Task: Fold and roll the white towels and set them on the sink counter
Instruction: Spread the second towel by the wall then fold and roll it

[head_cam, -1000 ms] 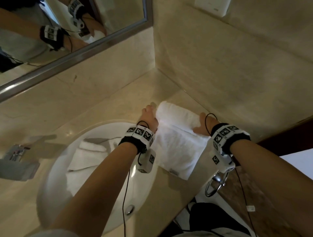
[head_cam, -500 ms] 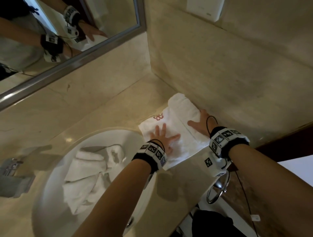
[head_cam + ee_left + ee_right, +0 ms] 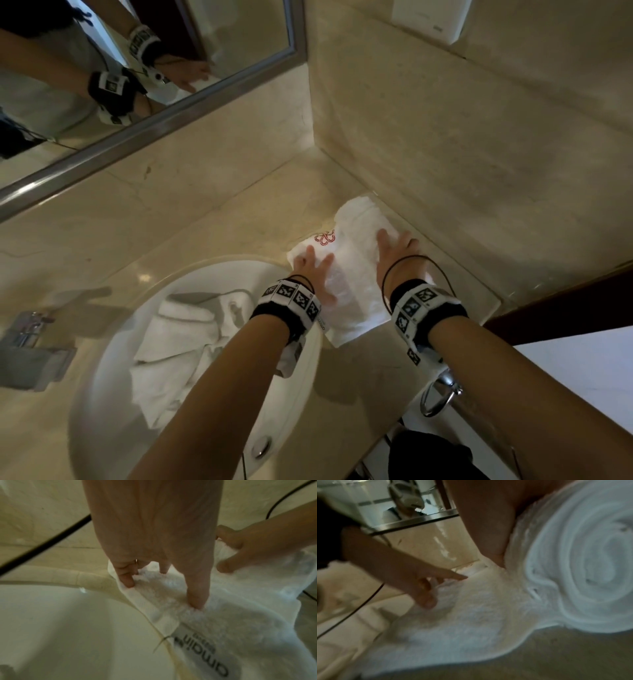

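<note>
Fingers of left hand (image 3: 313, 274) spread flat on white towel (image 3: 346, 291), right hand (image 3: 394, 253) fingers straight on its rolled end, sink counter (image 3: 219, 226)

— What is the white towel (image 3: 346, 274) made of?
— Fluffy looped terry cloth, matt and rough, with a flatter woven band along its edge (image 3: 147, 609) and a smooth printed label (image 3: 202, 654). A red motif (image 3: 324, 238) is stitched near one corner.
— And the counter (image 3: 212, 219)?
— Polished beige stone, glossy, faintly veined; the wall (image 3: 462, 144) looks like the same stone, a bit duller.
— The basin (image 3: 102, 421)?
— Smooth white glazed ceramic, shiny, with a metal drain (image 3: 262, 447). More terry towels (image 3: 178, 353) lie in it.
— Anything metallic?
— The mirror frame (image 3: 147, 128) is brushed silver metal; a chrome ring (image 3: 440, 397) gleams under the counter edge.
</note>
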Demonstrator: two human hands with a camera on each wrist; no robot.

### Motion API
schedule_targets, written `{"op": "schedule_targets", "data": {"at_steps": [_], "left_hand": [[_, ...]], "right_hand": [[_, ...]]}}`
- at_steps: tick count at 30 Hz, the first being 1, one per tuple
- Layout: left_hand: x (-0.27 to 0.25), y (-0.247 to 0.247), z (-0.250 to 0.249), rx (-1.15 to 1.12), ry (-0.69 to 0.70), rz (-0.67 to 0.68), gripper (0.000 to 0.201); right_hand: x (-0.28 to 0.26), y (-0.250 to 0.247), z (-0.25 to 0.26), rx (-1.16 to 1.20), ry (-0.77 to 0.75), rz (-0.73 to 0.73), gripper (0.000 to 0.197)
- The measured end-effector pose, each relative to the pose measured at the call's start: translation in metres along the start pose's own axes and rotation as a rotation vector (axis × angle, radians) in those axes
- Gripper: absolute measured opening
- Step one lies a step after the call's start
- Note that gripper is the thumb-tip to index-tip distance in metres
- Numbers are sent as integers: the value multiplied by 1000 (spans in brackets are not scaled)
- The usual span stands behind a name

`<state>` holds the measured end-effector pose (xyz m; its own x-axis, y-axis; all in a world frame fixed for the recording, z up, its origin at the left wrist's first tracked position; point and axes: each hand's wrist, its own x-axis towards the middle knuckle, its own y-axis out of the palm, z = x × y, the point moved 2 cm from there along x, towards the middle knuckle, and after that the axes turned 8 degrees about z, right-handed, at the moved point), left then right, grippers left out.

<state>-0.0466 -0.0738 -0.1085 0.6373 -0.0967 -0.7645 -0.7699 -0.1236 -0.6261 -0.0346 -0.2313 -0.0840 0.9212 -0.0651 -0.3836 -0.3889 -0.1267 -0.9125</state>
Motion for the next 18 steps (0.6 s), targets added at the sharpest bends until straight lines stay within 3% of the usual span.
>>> {"op": "schedule_targets", "data": {"at_steps": [2, 6, 7, 10, 12, 14, 16, 18], "left_hand": [[0, -3, -1, -72, 5, -44, 81], [-5, -28, -13, -357, 177, -439, 69], [-7, -34, -19, -354, 224, -470, 70], [-9, -43, -39, -165, 264, -314, 81], [-9, -46, -46, -100, 245, -247, 86], [-9, -47, -47, -119, 219, -219, 89], [-11, -49, -48, -125, 202, -208, 85], [-12, -52, -48, -117, 184, -199, 81]], "right_hand": [[-12, 0, 9, -112, -59, -11, 72], [-24, 10, 17, -307, -213, 21, 82], [-26, 11, 18, -321, -230, 12, 77], [-30, 6, 15, -287, -246, 36, 70], [-27, -1, 3, -80, -299, 81, 64], [-17, -7, -15, 442, -351, 152, 51], [-5, -9, -37, 939, -278, 261, 46], [-1, -9, -52, 1129, -161, 387, 52]]}}
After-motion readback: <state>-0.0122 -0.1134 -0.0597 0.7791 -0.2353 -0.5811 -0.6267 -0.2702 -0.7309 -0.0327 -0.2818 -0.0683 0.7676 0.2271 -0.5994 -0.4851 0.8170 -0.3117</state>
